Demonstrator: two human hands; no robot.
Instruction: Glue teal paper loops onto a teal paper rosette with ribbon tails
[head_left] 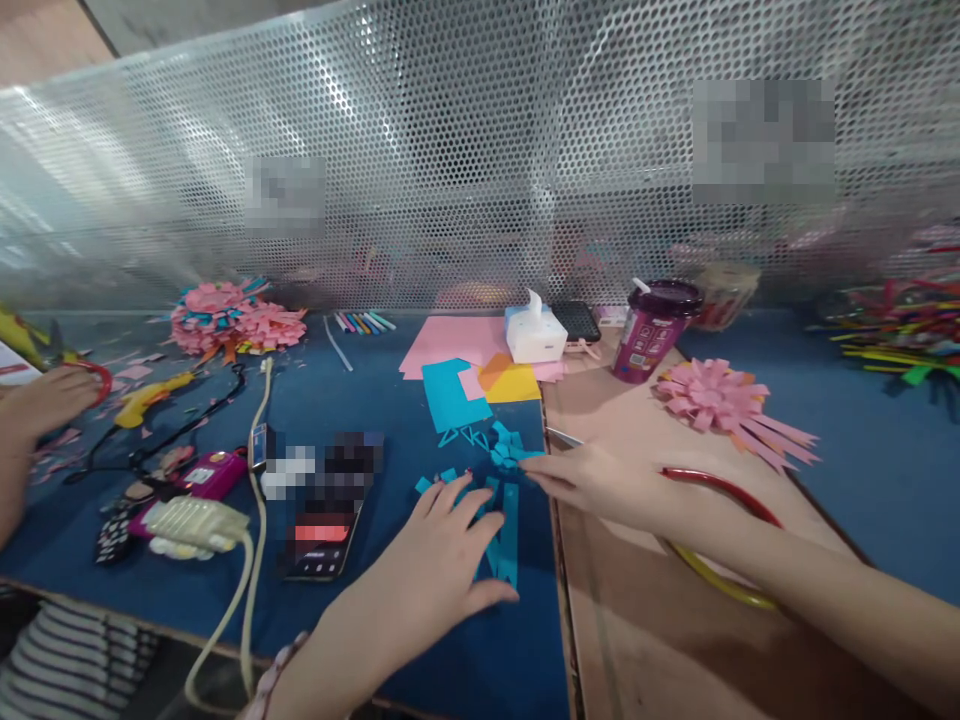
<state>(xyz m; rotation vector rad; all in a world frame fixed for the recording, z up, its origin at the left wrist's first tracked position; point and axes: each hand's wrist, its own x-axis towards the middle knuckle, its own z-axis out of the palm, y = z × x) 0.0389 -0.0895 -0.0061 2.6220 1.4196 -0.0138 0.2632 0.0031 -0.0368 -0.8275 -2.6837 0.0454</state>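
Left hand [444,545], lower centre of frame: palm down, fingers spread over blue paper strips [509,530] on the dark blue tabletop [465,670]; grip splayed. Right hand [600,478], right of centre: fingers extended close together, tips at a cluster of folded blue scraps [507,447] in the middle of the frame; cannot tell whether this grip pinches one. Scissors [721,484], red and yellow handles, partly hidden beneath right hand and forearm; hold on them unclear. Just above the scraps, a blue sheet [450,395]; tissue box [535,335] beyond, upper centre. Right of centre: pink paper flower [709,393], purple cup [649,335] behind it. Phone [321,548], lower left of centre, screen lit. Far left edge: another person's hand [49,400] at a red scissor handle [99,382].
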